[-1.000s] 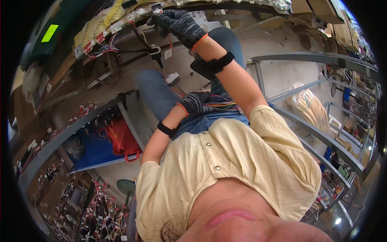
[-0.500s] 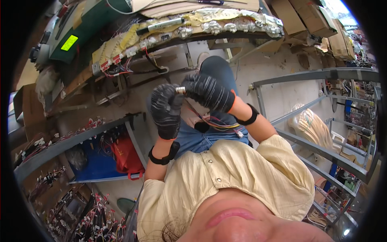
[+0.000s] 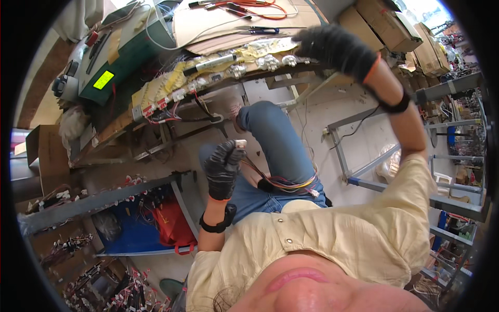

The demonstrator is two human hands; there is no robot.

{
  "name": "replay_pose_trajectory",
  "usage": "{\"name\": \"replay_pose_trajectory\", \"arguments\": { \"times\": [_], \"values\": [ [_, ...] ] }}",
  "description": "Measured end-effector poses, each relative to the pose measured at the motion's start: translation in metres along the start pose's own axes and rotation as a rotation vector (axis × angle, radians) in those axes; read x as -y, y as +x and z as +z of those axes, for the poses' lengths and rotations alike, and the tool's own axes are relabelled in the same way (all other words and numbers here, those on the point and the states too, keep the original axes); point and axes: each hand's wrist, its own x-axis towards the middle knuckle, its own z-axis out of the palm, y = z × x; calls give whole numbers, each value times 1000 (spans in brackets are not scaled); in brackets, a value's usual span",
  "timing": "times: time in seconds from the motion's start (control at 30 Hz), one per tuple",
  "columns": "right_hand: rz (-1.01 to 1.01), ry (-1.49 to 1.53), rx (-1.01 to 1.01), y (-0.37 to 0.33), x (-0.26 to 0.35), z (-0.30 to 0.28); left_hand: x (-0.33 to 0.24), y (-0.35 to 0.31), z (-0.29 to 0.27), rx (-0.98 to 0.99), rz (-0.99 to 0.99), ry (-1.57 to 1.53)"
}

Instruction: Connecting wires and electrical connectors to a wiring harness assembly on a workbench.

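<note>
My left hand (image 3: 223, 165), in a dark striped glove, is closed over my lap and pinches a small pale wire connector (image 3: 240, 143). From that hand a bundle of coloured wires (image 3: 293, 184) runs across my thigh to a white plug (image 3: 314, 193). My right hand (image 3: 340, 51), gloved too, is stretched out to the right end of the bench edge. Its fingertips are by the yellow-taped strip (image 3: 265, 50); motion blur hides whether they grip anything. White connectors (image 3: 268, 63) line the front of this strip.
On the bench lie a marker (image 3: 210, 64), a pair of tweezers (image 3: 257, 30) and an orange cable (image 3: 270, 6). A green box with a lit display (image 3: 104, 80) stands at the left. Metal rack frames (image 3: 405, 190) flank me on the right, and a rail (image 3: 104, 200) on the left.
My right hand has left the connector and swung up and right to the bench edge. My left hand stays over my lap, still with the connector. The view has shifted a little.
</note>
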Motion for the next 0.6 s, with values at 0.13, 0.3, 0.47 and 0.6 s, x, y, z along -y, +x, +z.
{"name": "replay_pose_trajectory", "arguments": {
  "times": [0.13,0.3,0.47,0.6],
  "values": [
    [291,-408,386,97,-27,-46,23,13,-1,82,54,301],
    [587,-759,416,197,-49,15,33,27,12,115,-167,-54],
    [656,-751,342,236,-102,55,32,52,11,-36,-252,-297],
    [603,-736,260,249,-121,69,24,59,2,-81,-257,-356]
  ]
}}
